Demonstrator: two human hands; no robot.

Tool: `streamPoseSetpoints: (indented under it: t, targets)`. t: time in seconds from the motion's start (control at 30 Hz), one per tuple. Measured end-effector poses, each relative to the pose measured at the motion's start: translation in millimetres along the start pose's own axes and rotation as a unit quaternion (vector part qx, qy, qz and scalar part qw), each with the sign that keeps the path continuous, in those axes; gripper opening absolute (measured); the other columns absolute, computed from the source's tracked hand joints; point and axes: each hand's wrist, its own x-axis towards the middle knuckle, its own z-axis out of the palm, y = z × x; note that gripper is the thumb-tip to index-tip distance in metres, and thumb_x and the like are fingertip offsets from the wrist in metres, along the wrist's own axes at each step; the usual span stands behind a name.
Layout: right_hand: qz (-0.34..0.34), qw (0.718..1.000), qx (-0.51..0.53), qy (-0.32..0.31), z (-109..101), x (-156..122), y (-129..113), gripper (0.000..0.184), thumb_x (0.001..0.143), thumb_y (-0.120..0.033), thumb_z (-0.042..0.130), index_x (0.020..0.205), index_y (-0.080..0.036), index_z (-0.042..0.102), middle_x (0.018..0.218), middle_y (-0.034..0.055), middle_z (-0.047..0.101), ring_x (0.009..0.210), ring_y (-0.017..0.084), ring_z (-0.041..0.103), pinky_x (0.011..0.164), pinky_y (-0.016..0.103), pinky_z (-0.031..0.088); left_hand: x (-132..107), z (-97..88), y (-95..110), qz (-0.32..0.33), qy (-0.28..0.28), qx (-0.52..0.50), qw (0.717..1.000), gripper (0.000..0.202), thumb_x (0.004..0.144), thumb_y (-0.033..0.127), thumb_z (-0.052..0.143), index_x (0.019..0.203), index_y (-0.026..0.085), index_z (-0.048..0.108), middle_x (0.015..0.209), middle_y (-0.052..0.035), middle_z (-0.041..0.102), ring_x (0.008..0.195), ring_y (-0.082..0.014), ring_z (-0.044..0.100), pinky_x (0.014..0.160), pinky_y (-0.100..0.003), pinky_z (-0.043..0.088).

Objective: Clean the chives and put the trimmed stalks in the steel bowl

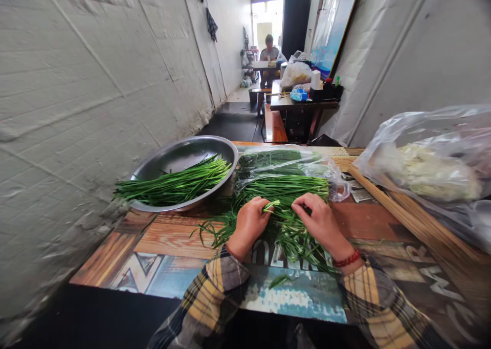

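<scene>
Plainly, cut chives (176, 185) overhanging left rim of steel basin (153, 166), risking sliding off. Basin round, smooth, shiny.
Left hand (249, 225) pinching few chive stalks (271, 205) between thumb and fingers. Thin, limp blades likely bruising or snapping under tight pinch.
Loose chive pile (291, 239) lying on glossy printed table (169, 241), spilling from crinkly clear plastic bag (333, 177).
Right hand (321, 222) curling fingers into pile, grip unclear.
Bamboo skewers (402, 216) lying far right, stiff, straight.
</scene>
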Motion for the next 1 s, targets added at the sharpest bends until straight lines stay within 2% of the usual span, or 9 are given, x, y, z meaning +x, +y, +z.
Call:
streamPoseSetpoints:
  t: [0.13, 0.23, 0.33, 0.47, 0.67, 0.87, 0.93, 1.0]
  targets:
    - [0.031, 0.998, 0.059, 0.017, -3, 2, 1, 0.022, 0.094, -0.034, 0.047, 0.081, -0.021, 0.058, 0.080, 0.0034, 0.064, 0.077, 0.018, 0.059, 0.070, 0.031, 0.044, 0, -0.7, 1, 0.000, -0.003, 0.007, 1.000, 0.021, 0.089, 0.027, 0.054, 0.072, 0.019, 0.064, 0.075, -0.0012, 0.060, 0.070, -0.0141, 0.055, 0.062, -0.024, 0.035]
    - [-0.001, 1.000, 0.015, -0.012, -3, 1, 0, 0.024, 0.095, -0.033, 0.046, 0.079, -0.021, 0.059, 0.080, 0.0038, 0.064, 0.080, 0.019, 0.058, 0.074, 0.033, 0.043, -1, -0.4, 0, 0.002, -0.001, 0.002, 1.000, 0.020, 0.089, 0.028, 0.054, 0.074, 0.020, 0.064, 0.076, -0.0015, 0.061, 0.072, -0.0146, 0.056, 0.063, -0.024, 0.035]
    - [-0.030, 0.997, -0.048, -0.043, -1, -1, 1, 0.016, 0.093, -0.031, 0.051, 0.085, -0.022, 0.062, 0.086, 0.0039, 0.066, 0.086, 0.021, 0.057, 0.080, 0.036, 0.041, -1, -0.2, 0, 0.003, 0.004, -0.010, 1.000, 0.019, 0.090, 0.028, 0.054, 0.076, 0.020, 0.065, 0.077, -0.0022, 0.062, 0.074, -0.0150, 0.057, 0.065, -0.024, 0.036]
    - [-0.032, 0.997, -0.063, -0.039, 7, -2, 2, 0.013, 0.092, -0.028, 0.054, 0.084, -0.023, 0.063, 0.087, 0.0041, 0.066, 0.087, 0.022, 0.056, 0.081, 0.037, 0.040, -1, -1.4, 2, 0.004, 0.003, -0.009, 1.000, 0.020, 0.090, 0.028, 0.054, 0.075, 0.020, 0.065, 0.076, -0.0018, 0.061, 0.073, -0.0146, 0.057, 0.064, -0.024, 0.037]
    - [0.023, 0.996, 0.086, 0.012, 11, -1, -3, 0.019, 0.093, -0.032, 0.047, 0.081, -0.021, 0.057, 0.081, 0.0039, 0.062, 0.081, 0.020, 0.055, 0.076, 0.033, 0.043, -2, -1.1, 3, 0.012, -0.004, -0.025, 1.000, 0.019, 0.090, 0.029, 0.054, 0.080, 0.020, 0.068, 0.078, -0.0016, 0.063, 0.073, -0.0143, 0.058, 0.064, -0.023, 0.038]
    - [0.109, 0.964, 0.241, -0.005, 8, -3, -4, 0.022, 0.091, -0.042, 0.051, 0.088, -0.021, 0.058, 0.082, 0.0018, 0.060, 0.078, 0.017, 0.054, 0.072, 0.028, 0.045, -2, 1.4, 1, -0.001, -0.003, -0.025, 1.000, 0.018, 0.088, 0.028, 0.056, 0.079, 0.020, 0.070, 0.077, -0.0024, 0.065, 0.072, -0.0156, 0.061, 0.064, -0.024, 0.041]
    - [0.130, 0.951, 0.281, 0.005, 7, -4, -3, 0.023, 0.090, -0.044, 0.053, 0.089, -0.021, 0.057, 0.083, 0.0020, 0.060, 0.080, 0.017, 0.054, 0.072, 0.028, 0.046, -2, 2.9, -1, -0.004, 0.016, -0.046, 0.999, 0.015, 0.088, 0.026, 0.056, 0.088, 0.022, 0.071, 0.084, -0.0031, 0.069, 0.078, -0.0164, 0.063, 0.069, -0.025, 0.046]
    - [0.136, 0.939, 0.315, 0.016, 5, -3, -2, 0.022, 0.090, -0.044, 0.053, 0.089, -0.022, 0.056, 0.083, 0.0025, 0.059, 0.079, 0.017, 0.054, 0.072, 0.028, 0.047, -2, 4.7, -4, -0.005, 0.056, -0.086, 0.995, 0.019, 0.087, 0.023, 0.057, 0.101, 0.023, 0.070, 0.098, -0.0044, 0.071, 0.091, -0.0178, 0.066, 0.080, -0.027, 0.049]
